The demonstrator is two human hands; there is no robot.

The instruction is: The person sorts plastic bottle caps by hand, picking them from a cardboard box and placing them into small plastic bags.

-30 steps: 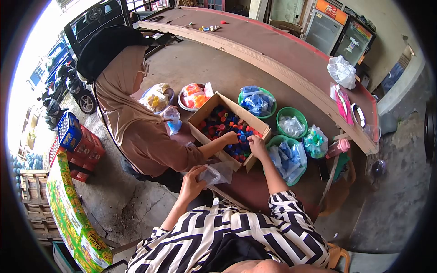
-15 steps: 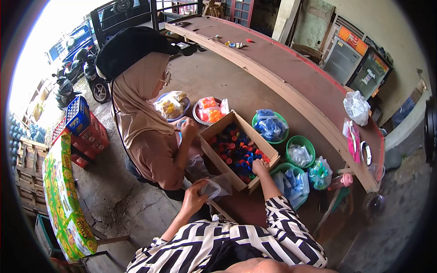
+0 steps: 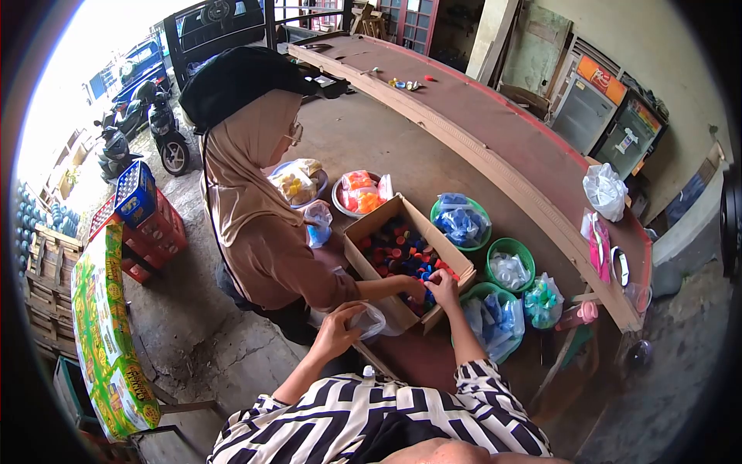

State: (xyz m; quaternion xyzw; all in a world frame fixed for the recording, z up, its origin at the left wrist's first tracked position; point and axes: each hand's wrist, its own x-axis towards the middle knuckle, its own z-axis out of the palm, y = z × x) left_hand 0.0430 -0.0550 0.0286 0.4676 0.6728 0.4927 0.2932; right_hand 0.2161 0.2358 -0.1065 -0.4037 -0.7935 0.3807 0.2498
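At the left, a blue crate [image 3: 134,188] sits on red crates [image 3: 160,232], with a green and yellow printed cover [image 3: 108,332] nearer. A co-worker [image 3: 251,224] in a cap and headscarf leans over the desk [image 3: 421,359]. Just beyond are a basin of yellow things [image 3: 297,184], a small bag with blue contents [image 3: 318,233] and a basin holding orange and red bags [image 3: 360,189].

The left hand [image 3: 337,332] is at the near side of the cardboard box [image 3: 433,241], its grip closed on the edge of a clear plastic bag [image 3: 372,320], which bulges to the right. The open box, in the middle of the desk, holds loose red, blue and dark caps [image 3: 396,251]. The co-worker's hand [image 3: 413,290] reaches into its near part, beside the right hand [image 3: 443,291]. The right hand is over the near right wall, its grip narrow, fingertips drawn together; whether a cap is between them I cannot tell.

Right of the box, green baskets hold blue bags [image 3: 461,222], clear items [image 3: 508,272] and, nearer, pale blue bags [image 3: 498,323]. Beside these are a bag of green caps [image 3: 543,302] and a pink-topped bottle [image 3: 580,314].
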